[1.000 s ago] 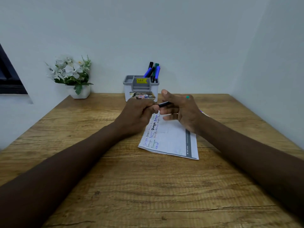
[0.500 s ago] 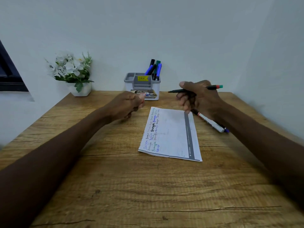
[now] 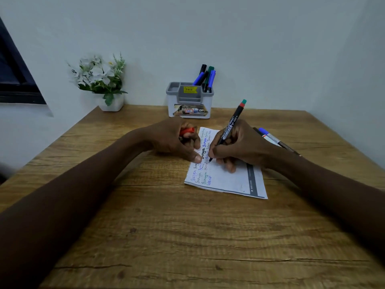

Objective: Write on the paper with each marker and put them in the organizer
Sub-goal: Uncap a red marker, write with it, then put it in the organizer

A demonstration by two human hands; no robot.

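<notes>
A white paper [image 3: 227,179] with several lines of coloured writing lies on the wooden desk [image 3: 187,236]. My right hand [image 3: 241,149] grips a black marker [image 3: 232,124] with a red and green end, its tip touching the paper. My left hand [image 3: 175,140] holds the marker's red cap [image 3: 186,131] while its thumb presses the paper's left edge. The grey and white organizer [image 3: 190,101] stands at the back of the desk with several markers [image 3: 206,77] upright in its right compartment. Two more markers [image 3: 273,139] lie on the desk behind my right hand.
A small white pot of white flowers [image 3: 102,84] stands at the back left against the wall. A dark window frame [image 3: 14,76] sits at the far left. Walls close in the desk at the back and right.
My hands pulled the cap off the marker and moved apart. Then my right hand came down and set the tip on the paper, and my left hand came onto the paper's left edge.
</notes>
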